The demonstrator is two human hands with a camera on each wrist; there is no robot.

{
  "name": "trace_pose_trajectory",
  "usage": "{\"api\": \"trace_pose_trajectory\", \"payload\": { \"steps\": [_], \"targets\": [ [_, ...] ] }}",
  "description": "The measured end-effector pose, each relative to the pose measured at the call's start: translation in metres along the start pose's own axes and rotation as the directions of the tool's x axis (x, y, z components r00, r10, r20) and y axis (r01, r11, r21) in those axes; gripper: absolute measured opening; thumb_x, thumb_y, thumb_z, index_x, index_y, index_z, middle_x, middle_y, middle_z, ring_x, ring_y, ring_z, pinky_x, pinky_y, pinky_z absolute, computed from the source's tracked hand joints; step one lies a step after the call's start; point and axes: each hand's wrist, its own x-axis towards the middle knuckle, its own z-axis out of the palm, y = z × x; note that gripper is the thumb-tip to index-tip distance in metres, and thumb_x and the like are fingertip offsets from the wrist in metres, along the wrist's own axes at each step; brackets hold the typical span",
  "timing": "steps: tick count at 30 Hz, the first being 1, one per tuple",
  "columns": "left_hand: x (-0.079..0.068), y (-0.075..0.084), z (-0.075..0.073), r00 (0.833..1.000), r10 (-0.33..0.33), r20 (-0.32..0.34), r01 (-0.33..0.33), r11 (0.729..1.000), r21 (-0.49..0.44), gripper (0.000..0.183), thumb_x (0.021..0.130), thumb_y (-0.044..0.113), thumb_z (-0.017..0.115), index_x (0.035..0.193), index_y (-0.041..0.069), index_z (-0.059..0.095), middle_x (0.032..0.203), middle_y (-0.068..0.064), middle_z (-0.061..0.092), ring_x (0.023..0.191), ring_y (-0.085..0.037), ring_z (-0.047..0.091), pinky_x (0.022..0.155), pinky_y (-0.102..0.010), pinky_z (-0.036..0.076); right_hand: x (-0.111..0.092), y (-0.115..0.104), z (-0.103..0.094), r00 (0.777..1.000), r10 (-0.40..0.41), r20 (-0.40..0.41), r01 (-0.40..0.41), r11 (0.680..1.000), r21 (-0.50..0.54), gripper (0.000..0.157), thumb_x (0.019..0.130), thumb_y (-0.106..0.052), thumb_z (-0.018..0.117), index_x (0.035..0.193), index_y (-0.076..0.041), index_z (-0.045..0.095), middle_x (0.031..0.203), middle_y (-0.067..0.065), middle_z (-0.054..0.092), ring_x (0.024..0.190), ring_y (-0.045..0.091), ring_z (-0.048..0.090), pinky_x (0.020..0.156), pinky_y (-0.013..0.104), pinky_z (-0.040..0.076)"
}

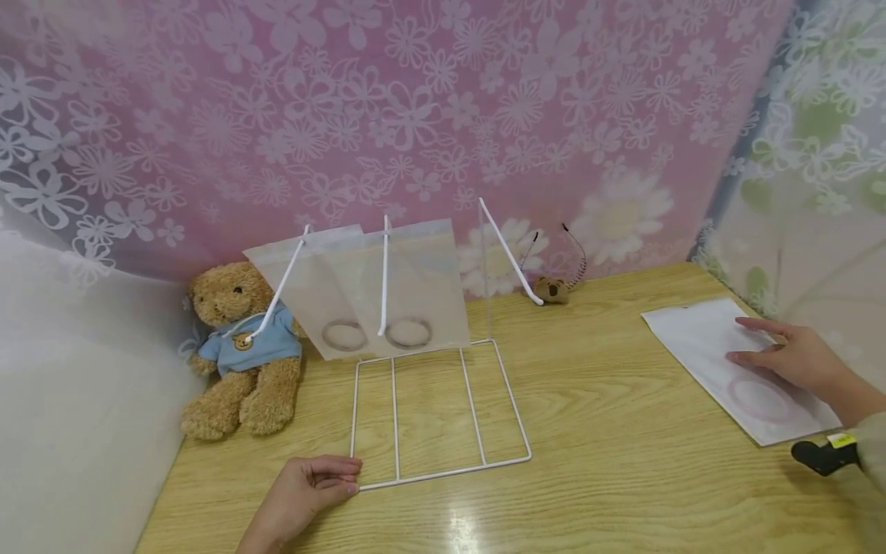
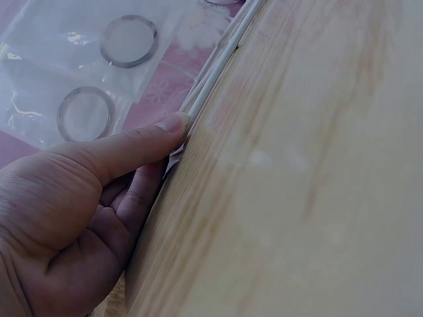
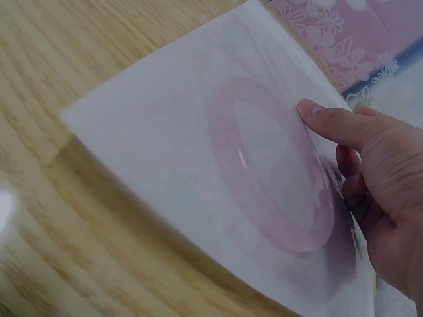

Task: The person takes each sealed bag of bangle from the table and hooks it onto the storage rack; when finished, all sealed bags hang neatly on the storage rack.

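My left hand (image 1: 304,488) pinches the front left corner of a white wire rack (image 1: 443,472) standing on the table. Two translucent plastic bags, each with a thin ring-shaped bangle (image 1: 408,332) inside, hang from the rack's left and middle prongs; its right prong (image 1: 512,250) is bare. At the far right my right hand (image 1: 806,362) grips the right edge of a flat white bag (image 3: 152,125) with a pink bangle (image 3: 228,132) in it. The thumb lies on top of that bag; the other fingertips are partly hidden at its edge.
A brown teddy bear (image 1: 242,338) in a blue top sits left of the rack. Behind the rack's right side lies a small brown animal-head trinket (image 1: 551,289) with a coiled cord. Flowered cloth (image 1: 415,100) hangs along the back. A black strap end (image 1: 824,455) shows by the right wrist.
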Motion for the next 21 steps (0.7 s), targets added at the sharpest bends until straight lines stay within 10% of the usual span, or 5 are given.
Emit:
{"api": "trace_pose_trajectory", "payload": {
  "steps": [2,6,11,16,21],
  "targets": [
    [0.0,0.0,0.0,1.0,0.001,0.0,-0.001,1.0,0.003,0.043,0.085,0.015,0.08,0.118,-0.011,0.068,0.131,-0.028,0.062,0.101,-0.008,0.071,0.088,-0.022,0.059,0.0,0.0,-0.001,1.0,-0.009,0.0,0.009,1.0,0.004,0.09,0.084,-0.043,0.08,0.151,0.001,0.039,0.094,0.02,0.069,0.06,0.0,0.048,0.057,0.014,0.034],
    [0.0,0.0,0.001,1.0,-0.003,-0.004,0.003,1.0,0.0,0.043,0.085,0.016,0.08,0.118,-0.011,0.068,0.131,-0.027,0.062,0.101,-0.007,0.071,0.088,-0.021,0.059,0.0,0.001,-0.005,1.0,0.007,0.015,-0.008,0.999,0.038,0.101,0.084,-0.042,0.081,0.155,0.003,0.025,0.139,0.046,0.039,0.069,-0.014,0.047,0.057,0.01,0.036],
    [0.001,0.0,0.001,1.0,0.003,-0.009,-0.003,1.0,0.003,0.042,0.085,0.015,0.08,0.117,-0.01,0.069,0.131,-0.027,0.062,0.101,-0.007,0.071,0.088,-0.021,0.059,0.001,0.004,-0.006,0.998,0.053,0.043,-0.057,0.994,0.088,0.104,0.086,-0.045,0.078,0.157,0.002,0.019,0.15,0.045,0.024,0.093,-0.003,0.058,0.058,0.01,0.038],
    [0.001,0.0,0.0,1.0,0.006,-0.005,-0.006,1.0,0.004,0.041,0.085,0.014,0.08,0.117,-0.01,0.069,0.131,-0.027,0.062,0.101,-0.008,0.071,0.088,-0.021,0.059,0.0,0.01,0.001,0.996,0.089,-0.004,-0.088,0.986,0.144,0.096,0.088,-0.045,0.076,0.153,0.006,0.029,0.137,0.034,0.055,0.113,0.029,0.062,0.058,0.008,0.042],
    [0.002,0.001,0.0,1.0,0.006,0.011,-0.006,1.0,0.005,0.042,0.086,0.014,0.079,0.117,-0.011,0.068,0.131,-0.028,0.062,0.102,-0.009,0.071,0.088,-0.021,0.059,-0.004,0.012,0.005,0.981,0.189,-0.049,-0.151,0.892,0.425,0.018,0.092,-0.037,0.073,0.11,-0.034,0.073,0.07,-0.011,0.067,0.059,0.0,0.055,0.048,0.021,0.049]
  ]
}}
